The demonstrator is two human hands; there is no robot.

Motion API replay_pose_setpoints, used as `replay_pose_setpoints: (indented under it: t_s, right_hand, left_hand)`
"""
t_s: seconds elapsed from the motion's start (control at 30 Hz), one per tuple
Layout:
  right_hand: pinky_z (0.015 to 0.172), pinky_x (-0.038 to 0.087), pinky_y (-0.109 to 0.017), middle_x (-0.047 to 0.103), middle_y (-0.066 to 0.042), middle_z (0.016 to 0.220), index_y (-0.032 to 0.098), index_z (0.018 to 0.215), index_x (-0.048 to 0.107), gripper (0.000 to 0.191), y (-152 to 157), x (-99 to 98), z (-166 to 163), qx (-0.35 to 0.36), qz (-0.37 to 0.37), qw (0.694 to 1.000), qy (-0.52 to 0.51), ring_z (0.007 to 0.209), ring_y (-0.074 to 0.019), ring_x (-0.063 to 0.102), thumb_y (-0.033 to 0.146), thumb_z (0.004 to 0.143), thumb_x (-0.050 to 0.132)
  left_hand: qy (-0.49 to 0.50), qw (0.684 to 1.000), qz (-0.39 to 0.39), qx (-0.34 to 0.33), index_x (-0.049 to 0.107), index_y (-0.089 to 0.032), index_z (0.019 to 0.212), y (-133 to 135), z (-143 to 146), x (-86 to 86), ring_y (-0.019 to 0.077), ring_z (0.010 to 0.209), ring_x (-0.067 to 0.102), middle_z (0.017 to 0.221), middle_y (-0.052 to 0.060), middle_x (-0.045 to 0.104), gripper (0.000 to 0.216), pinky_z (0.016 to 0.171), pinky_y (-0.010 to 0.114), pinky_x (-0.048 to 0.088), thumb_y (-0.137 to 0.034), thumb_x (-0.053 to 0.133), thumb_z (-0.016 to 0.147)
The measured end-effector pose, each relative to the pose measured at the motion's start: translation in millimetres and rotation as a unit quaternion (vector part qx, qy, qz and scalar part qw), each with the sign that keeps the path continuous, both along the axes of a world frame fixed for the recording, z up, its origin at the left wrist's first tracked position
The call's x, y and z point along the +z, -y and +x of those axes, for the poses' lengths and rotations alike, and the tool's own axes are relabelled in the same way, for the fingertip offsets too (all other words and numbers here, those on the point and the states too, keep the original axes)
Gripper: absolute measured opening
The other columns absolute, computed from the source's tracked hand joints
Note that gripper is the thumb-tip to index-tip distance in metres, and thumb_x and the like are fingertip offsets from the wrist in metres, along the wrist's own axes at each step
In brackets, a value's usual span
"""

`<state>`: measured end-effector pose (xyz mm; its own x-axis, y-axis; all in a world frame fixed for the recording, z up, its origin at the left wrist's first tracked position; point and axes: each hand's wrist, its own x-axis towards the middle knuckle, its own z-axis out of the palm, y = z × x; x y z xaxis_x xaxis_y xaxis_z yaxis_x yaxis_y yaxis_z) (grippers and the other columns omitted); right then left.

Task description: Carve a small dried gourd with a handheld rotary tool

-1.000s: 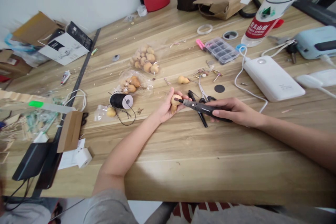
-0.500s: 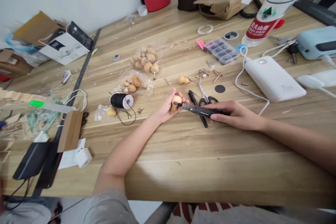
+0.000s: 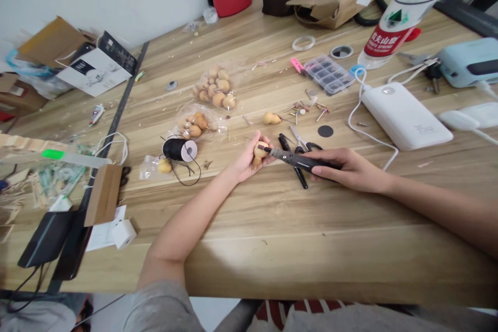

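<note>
My left hand is closed round a small tan bottle gourd, its rounder end uppermost. My right hand grips a dark rotary tool by its body. The tool's narrow tip points left and meets the upper part of the gourd, where a dark patch shows; whether it touches is hard to tell. Black-handled scissors lie just behind the tool. A black pen lies partly beneath it. Another small gourd rests on the table beyond my left hand.
Bags of gourds and a black thread spool lie left of centre. Small grinding bits, a compartment box and a white power bank with its cable sit at the right. A large water bottle stands behind.
The tool has tilted slightly, its tip shifting up on the gourd. The scissors have turned a little, their blades pointing further left. Both hands stay almost in place.
</note>
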<state>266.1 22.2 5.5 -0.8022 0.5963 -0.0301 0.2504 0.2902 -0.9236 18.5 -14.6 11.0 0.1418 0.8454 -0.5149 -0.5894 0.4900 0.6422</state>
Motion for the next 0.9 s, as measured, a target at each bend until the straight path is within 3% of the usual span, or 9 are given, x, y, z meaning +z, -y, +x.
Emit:
replay_pose_setpoints:
  t_s: [0.23,0.43,0.7,0.9]
  right_hand:
    - [0.086,0.054,-0.031,0.074,-0.001,0.114,0.026,0.129,0.064,0.043,-0.1,-1.6,0.9,0.026,0.042,0.999,-0.005,0.100,-0.0238,0.069,0.042,0.089,0.059]
    - [0.077,0.055,-0.030,0.076,-0.003,0.099,0.022,0.132,0.062,0.047,-0.3,-3.4,1.3,0.000,0.028,1.000,0.000,0.088,-0.0215,0.070,0.044,0.090,0.057]
    - [0.086,0.054,-0.031,0.074,-0.001,0.114,0.026,0.130,0.063,0.044,-1.0,-3.7,1.2,0.021,0.033,0.999,-0.008,0.102,-0.0244,0.068,0.042,0.090,0.059]
    - [0.082,0.056,-0.031,0.075,-0.002,0.110,0.026,0.133,0.061,0.046,-1.2,-4.2,1.4,0.004,0.021,1.000,-0.002,0.097,-0.0234,0.070,0.043,0.090,0.057]
  left_hand:
    - [-0.007,1.000,0.014,-0.003,0.053,-0.014,0.077,-0.4,0.1,-0.6,0.0112,0.065,0.068,0.064,0.001,0.061,0.038,0.052,0.015,0.052,-0.041,0.038,0.098]
    - [-0.004,1.000,-0.002,0.010,0.054,-0.014,0.075,0.0,0.6,-0.2,0.0080,0.060,0.063,0.066,0.000,0.061,0.037,0.064,0.022,0.058,-0.040,0.040,0.098]
    - [-0.002,1.000,-0.002,0.007,0.053,-0.014,0.075,-0.1,1.5,1.9,0.0115,0.065,0.067,0.064,0.001,0.061,0.040,0.056,0.018,0.054,-0.039,0.034,0.100]
    - [-0.010,1.000,-0.001,0.018,0.054,-0.014,0.075,0.3,1.9,1.3,0.0087,0.061,0.064,0.066,0.000,0.060,0.036,0.063,0.022,0.057,-0.040,0.043,0.097]
